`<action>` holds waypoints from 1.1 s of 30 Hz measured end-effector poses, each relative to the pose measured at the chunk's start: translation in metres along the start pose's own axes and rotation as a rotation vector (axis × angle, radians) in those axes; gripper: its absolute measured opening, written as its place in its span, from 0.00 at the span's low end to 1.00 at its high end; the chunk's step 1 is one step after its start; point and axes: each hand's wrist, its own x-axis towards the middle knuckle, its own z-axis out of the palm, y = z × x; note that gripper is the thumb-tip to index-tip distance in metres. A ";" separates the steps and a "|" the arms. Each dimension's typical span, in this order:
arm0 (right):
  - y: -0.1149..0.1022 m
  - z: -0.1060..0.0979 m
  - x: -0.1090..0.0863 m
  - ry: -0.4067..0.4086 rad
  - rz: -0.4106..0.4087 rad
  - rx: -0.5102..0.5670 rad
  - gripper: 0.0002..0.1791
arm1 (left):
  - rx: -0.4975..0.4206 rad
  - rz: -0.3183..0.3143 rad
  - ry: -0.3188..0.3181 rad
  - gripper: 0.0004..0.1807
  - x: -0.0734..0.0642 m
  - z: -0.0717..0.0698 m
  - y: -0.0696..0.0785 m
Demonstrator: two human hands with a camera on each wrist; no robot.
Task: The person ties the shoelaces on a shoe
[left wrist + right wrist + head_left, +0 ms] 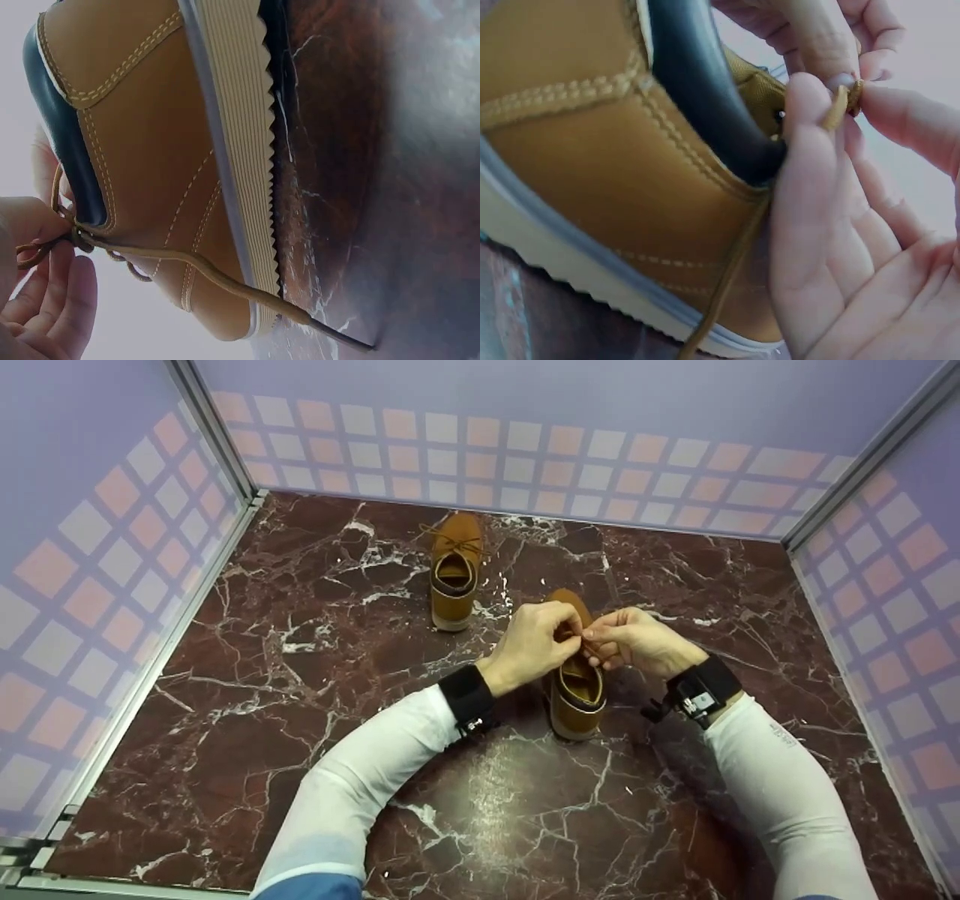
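Observation:
A tan lace-up shoe (pixel 579 690) stands on the marbled surface, toe pointing away, its heel nearest to me. Over its lacing the left hand (pixel 534 641) pinches the brown shoelace between thumb and forefinger. Close against it, the right hand (pixel 637 643) pinches the lace too, with thumb and forefinger. In the left wrist view one end of the shoelace (pixel 217 281) hangs down past the sole to the surface. A bit of lace (pixel 838 109) shows among the fingers in the right wrist view. In the head view both hands partly hide the lacing.
Another tan shoe (pixel 455 574), its lace tied in a bow, stands farther back to the left. Tiled panels (pixel 480 442) wall in the dark red marbled surface (pixel 300 720) at the back and both sides. Small white flecks lie between the shoes.

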 end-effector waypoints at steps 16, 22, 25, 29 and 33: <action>-0.007 -0.004 -0.016 0.102 -0.155 -0.175 0.17 | -0.051 -0.055 -0.074 0.05 0.006 -0.027 -0.008; -0.003 -0.018 -0.023 0.111 -0.152 -0.278 0.11 | -0.048 -0.143 -0.116 0.05 0.004 -0.035 -0.010; 0.001 -0.024 -0.026 0.121 -0.139 -0.336 0.11 | -0.039 -0.172 -0.135 0.05 0.001 -0.039 -0.012; 0.012 -0.033 -0.032 0.125 -0.149 -0.413 0.12 | -0.038 -0.226 -0.168 0.05 -0.006 -0.045 -0.015; 0.026 -0.043 -0.038 0.139 -0.143 -0.496 0.14 | -0.024 -0.294 -0.200 0.03 -0.016 -0.050 -0.021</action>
